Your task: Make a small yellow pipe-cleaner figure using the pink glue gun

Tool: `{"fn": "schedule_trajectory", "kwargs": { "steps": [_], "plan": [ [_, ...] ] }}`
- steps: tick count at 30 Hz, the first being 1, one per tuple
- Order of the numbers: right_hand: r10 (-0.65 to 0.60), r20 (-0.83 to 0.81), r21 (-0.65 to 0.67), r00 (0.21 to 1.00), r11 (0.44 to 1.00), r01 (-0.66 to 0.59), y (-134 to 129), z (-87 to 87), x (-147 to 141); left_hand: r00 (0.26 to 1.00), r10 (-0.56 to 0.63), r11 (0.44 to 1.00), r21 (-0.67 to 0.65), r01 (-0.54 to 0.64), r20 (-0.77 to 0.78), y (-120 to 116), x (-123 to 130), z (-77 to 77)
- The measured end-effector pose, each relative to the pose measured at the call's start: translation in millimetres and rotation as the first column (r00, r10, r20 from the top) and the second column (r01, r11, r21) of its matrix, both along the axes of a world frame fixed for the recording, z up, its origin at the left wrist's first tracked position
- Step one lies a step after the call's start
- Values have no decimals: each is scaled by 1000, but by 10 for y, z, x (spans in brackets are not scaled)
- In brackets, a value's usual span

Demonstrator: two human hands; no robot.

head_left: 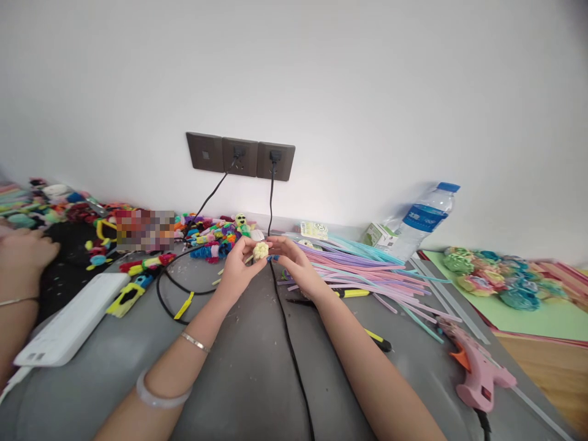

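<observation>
Below the socket panel (250,160), your left hand (237,264) and right hand (296,263) hold a small pale-yellow piece (260,250) at the fingertips — both closed lightly on it. To the panel's lower right — pastel fuzzy strips (367,272), a bottle (425,218), a pink glue gun (480,370); lower left, a white oblong block (71,321).

Grey tabletop (248,380), white power strip (73,321) at left, colourful fuzzy pieces (214,250) heaped along the far edge, pastel stems (367,269) and blue-capped bottle (425,215) near the far right corner, pink glue gun (480,370) by the right edge, black cable (287,343) crossing the middle
</observation>
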State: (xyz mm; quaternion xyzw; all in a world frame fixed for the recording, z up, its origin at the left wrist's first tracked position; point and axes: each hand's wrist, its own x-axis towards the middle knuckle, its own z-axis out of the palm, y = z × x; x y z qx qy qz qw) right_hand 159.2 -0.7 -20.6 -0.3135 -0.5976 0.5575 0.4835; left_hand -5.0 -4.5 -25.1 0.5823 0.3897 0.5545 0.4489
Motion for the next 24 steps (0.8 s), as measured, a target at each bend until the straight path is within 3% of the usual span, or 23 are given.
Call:
{"fn": "schedule_trajectory", "kwargs": {
  "steps": [4,8,17,24],
  "plan": [
    [-52,-5,8,999,999,52,32,-65,23,989,-46,996,-71,56,142,31,-11,-46],
    [-75,-26,19,997,997,75,70,-125,46,986,-47,984,-165,73,157,58,-12,-54],
    [-91,-40,4,995,996,91,63,-89,39,941,-27,918,-365,158,339,20,25,5],
    [-133,-68,-9,989,991,133,98,-123,48,897,30,927,-349,140,441,93,-36,-22]
  ]
}}
